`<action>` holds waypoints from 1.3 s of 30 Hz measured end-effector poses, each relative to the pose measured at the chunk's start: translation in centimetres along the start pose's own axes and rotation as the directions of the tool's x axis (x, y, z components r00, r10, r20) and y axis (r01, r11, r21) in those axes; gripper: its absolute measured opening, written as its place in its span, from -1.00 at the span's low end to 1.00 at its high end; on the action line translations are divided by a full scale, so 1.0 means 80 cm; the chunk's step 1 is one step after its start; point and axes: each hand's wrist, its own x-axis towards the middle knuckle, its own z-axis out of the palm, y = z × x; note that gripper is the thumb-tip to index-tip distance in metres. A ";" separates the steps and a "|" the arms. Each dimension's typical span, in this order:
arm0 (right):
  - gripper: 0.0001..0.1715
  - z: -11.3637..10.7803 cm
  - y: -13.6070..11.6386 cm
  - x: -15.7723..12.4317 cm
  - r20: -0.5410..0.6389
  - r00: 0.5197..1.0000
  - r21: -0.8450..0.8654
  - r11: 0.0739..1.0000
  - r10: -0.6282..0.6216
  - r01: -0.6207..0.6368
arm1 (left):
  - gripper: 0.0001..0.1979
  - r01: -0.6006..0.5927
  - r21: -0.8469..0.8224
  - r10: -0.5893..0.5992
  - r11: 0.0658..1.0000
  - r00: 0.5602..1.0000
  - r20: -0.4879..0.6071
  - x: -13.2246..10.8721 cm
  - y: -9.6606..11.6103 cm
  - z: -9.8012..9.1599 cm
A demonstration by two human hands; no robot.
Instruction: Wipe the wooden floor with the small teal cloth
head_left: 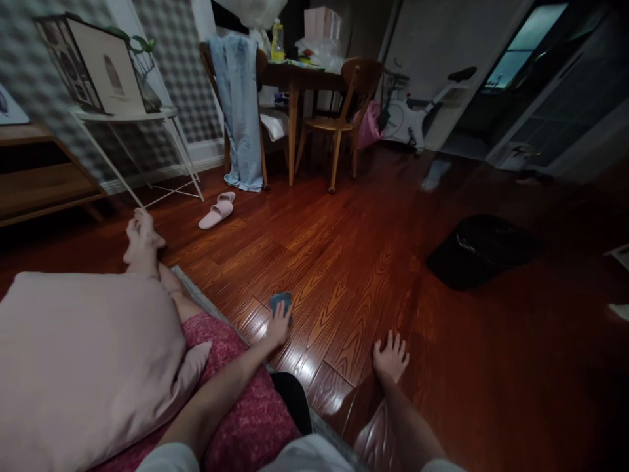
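My left hand (279, 326) reaches over a small flat blue thing (279, 299) on the wooden floor (339, 282). Its fingers are stretched out across this thing, covering part of it; whether it is a cloth or something stiff I cannot tell. To the right, my right hand (391, 357) is spread at the floor, fingers apart and nothing in them. Below my left forearm lies a dark red mat or blanket (246, 406). A large pale pink pillow (93, 354) rests on it, over a pair of bare legs (170, 285).
Pink slippers (216, 215) lie ahead on the left. A black bag-like thing (484, 252) sits on the floor at right. Behind stand a white side table (122, 117), a wooden chair (337, 121), jeans (238, 111) over another chair, and an exercise bike (407, 118).
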 end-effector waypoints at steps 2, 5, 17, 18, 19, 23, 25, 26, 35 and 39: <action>-0.24 -0.002 -0.001 0.000 -0.002 1.000 0.001 1.000 -0.004 0.004 | -0.19 -0.231 -0.006 0.231 0.973 0.971 0.060 -0.006 0.039 0.019; -0.24 -0.004 0.000 -0.001 -0.003 1.000 0.007 1.000 -0.010 0.010 | -0.19 -0.443 -0.037 0.444 0.896 0.892 0.081 -0.013 0.083 0.044; -0.24 -0.003 -0.002 -0.001 -0.019 1.000 0.007 1.000 -0.005 0.005 | -0.24 0.167 -0.083 -0.176 0.982 0.979 -0.102 0.014 -0.049 -0.020; -0.24 -0.003 -0.002 -0.001 -0.016 1.000 0.007 1.000 -0.003 0.003 | -0.26 0.251 -0.085 -0.260 0.964 0.959 -0.116 0.013 -0.063 -0.024; -0.24 -0.003 -0.002 -0.001 -0.013 1.000 0.008 1.000 0.000 0.001 | -0.28 0.310 -0.083 -0.318 0.947 0.940 -0.122 0.010 -0.073 -0.026; -0.23 -0.004 -0.002 0.000 0.009 1.000 0.014 1.000 0.006 -0.007 | -0.31 0.249 -0.050 -0.251 0.967 0.966 -0.061 0.005 -0.061 -0.021; -0.23 -0.004 -0.002 0.000 0.017 1.000 0.013 1.000 0.005 -0.005 | -0.27 0.065 -0.048 -0.066 0.997 0.998 -0.012 0.004 -0.030 -0.011; -0.23 -0.005 -0.002 0.000 0.018 1.000 0.012 1.000 0.004 -0.004 | -0.25 -0.042 -0.051 0.042 0.998 0.999 0.009 0.003 -0.012 -0.004; -0.25 -0.008 -0.004 -0.002 -0.018 1.000 -0.002 1.000 -0.001 0.001 | -0.25 -0.299 -0.077 0.301 0.951 0.953 0.018 0.007 0.039 0.008; -0.24 -0.011 -0.006 -0.003 -0.016 1.000 0.016 1.000 -0.005 0.005 | -0.27 0.012 -0.019 -0.012 1.000 0.999 -0.030 0.012 -0.020 -0.021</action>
